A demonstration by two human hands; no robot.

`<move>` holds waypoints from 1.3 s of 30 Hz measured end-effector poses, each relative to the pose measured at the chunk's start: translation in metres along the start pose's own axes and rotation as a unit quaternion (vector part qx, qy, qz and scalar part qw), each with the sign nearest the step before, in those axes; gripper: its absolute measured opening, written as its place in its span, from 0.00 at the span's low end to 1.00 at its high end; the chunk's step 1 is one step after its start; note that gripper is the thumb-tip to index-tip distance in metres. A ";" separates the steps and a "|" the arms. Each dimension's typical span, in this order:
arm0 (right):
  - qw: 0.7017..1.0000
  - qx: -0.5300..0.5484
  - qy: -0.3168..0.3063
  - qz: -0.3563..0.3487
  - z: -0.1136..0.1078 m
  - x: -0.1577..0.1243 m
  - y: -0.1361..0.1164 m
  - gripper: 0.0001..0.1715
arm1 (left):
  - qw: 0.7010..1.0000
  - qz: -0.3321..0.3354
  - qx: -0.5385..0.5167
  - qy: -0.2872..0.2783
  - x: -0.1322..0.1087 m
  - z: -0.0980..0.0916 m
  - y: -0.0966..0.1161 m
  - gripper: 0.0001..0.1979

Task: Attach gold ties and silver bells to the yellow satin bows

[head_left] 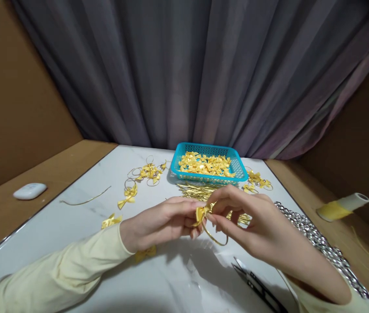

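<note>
Left hand (pixel 164 219) and right hand (pixel 251 217) pinch a yellow bow (pixel 200 215) and its gold cord loop (pixel 216 241) between them, above the desk (pixel 83 219).
Just beyond lie loose gold cords (pixel 192 190), then a blue basket (pixel 204 176) of small yellow pieces (pixel 205 164).

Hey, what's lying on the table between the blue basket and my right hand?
The head view shows a heap of thin gold strips there, in front of the blue basket, with your right hand covering part of it.

the bow (pixel 200 214) looks glossy satin, the basket (pixel 207 177) smooth plastic.
</note>
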State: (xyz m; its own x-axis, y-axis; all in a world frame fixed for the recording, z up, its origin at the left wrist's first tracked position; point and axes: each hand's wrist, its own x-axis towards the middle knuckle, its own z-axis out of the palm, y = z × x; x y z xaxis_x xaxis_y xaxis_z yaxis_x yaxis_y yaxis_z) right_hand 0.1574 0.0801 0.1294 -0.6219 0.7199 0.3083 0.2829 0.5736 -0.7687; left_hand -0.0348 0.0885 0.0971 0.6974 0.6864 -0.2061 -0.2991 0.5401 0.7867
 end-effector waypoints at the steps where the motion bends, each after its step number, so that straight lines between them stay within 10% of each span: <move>1: 1.000 -0.003 0.005 -0.008 0.000 0.000 0.000 0.07 | 1.000 0.002 0.001 0.000 0.000 0.000 0.000 0.09; 39: 0.991 -0.118 0.052 -0.035 -0.009 -0.006 0.002 0.07 | 0.997 -0.004 0.065 0.035 -0.001 0.002 0.005 0.04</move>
State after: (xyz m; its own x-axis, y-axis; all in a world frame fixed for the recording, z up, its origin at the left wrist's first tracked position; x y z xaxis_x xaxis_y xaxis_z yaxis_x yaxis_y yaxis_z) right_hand 0.1676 0.0804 0.1310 -0.5702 0.7046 0.4224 0.4130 0.6903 -0.5940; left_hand -0.0360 0.0898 0.1024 0.6502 0.7177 -0.2495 -0.2042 0.4813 0.8525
